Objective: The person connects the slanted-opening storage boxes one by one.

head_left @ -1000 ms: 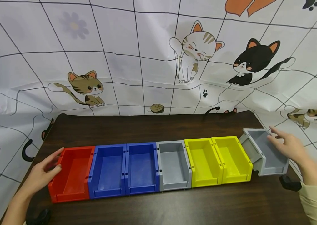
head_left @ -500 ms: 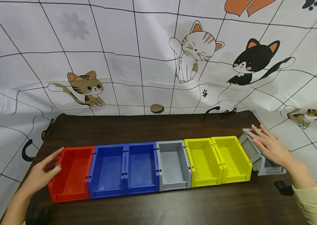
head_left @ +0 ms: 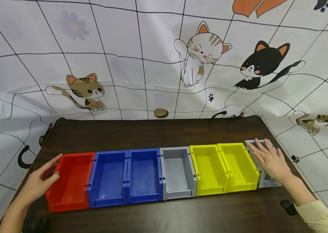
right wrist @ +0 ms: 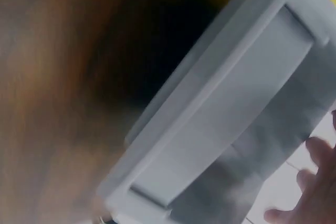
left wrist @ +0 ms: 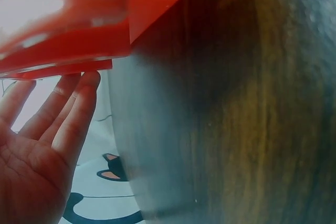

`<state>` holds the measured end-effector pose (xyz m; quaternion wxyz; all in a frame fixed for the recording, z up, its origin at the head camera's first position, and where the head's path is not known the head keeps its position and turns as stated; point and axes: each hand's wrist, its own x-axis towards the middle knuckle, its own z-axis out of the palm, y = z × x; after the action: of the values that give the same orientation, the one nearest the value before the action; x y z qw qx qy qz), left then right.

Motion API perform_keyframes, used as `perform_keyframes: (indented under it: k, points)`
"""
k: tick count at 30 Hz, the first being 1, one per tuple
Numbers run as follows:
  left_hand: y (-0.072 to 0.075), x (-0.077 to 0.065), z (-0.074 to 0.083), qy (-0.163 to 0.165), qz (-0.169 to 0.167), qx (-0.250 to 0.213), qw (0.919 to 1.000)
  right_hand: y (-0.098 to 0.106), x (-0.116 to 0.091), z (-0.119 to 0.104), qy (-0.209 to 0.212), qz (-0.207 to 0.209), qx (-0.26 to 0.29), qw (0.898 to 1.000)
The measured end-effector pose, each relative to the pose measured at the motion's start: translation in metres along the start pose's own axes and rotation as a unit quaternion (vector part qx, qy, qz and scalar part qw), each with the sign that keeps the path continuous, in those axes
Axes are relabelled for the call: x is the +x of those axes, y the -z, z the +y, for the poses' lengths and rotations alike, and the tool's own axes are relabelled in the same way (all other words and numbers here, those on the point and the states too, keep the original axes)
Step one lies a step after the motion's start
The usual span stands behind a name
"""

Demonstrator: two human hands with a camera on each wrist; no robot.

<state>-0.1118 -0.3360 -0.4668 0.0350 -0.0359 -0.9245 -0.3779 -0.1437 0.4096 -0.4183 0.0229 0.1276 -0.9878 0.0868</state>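
Note:
Plastic storage bins stand side by side in a row. At the left end is a red bin (head_left: 73, 181); my left hand (head_left: 40, 181) lies along its left side, fingers extended. In the left wrist view, the fingertips of that hand (left wrist: 42, 156) touch or nearly touch the red bin's edge (left wrist: 94, 30). My right hand (head_left: 273, 163) spreads over the grey bin (head_left: 267, 183) at the right end, hiding much of it. This bin stands close beside the right yellow bin (head_left: 241, 166). The right wrist view shows the grey bin's front (right wrist: 226, 103) with the fingers (right wrist: 316, 150) beyond it.
Between the end bins stand two blue bins (head_left: 107, 178), a grey bin (head_left: 178, 171) and another yellow bin (head_left: 210, 170). All are on a dark wooden table (head_left: 164, 216). A cat-print cloth (head_left: 129, 64) hangs behind and at the sides.
My right hand has come over the right-end grey bin and moved left. That bin, tilted before, now sits flatter and closer to the yellow bin. My left hand has kept its place at the red bin.

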Motion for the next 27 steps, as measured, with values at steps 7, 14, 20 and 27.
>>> perform_keyframes:
  k: [7, 14, 20, 27]
  points:
    - [0.001, -0.002, -0.001, -0.026, 0.002, -0.001, 0.9997, -0.011, -0.005, -0.003, -0.015, -0.008, 0.025, 1.0]
    - [0.002, -0.003, -0.001, -0.019, 0.001, 0.0, 0.9998, -0.016, -0.003, -0.007, -0.023, -0.013, 0.023, 0.999]
    - [0.003, -0.003, 0.0, -0.008, -0.01, 0.005, 0.9999, -0.021, -0.007, -0.007, -0.037, -0.009, 0.03, 0.999]
    - [0.002, -0.004, 0.0, -0.012, 0.0, 0.001, 0.9999, -0.021, -0.004, -0.007, -0.026, 0.016, 0.024, 0.999]
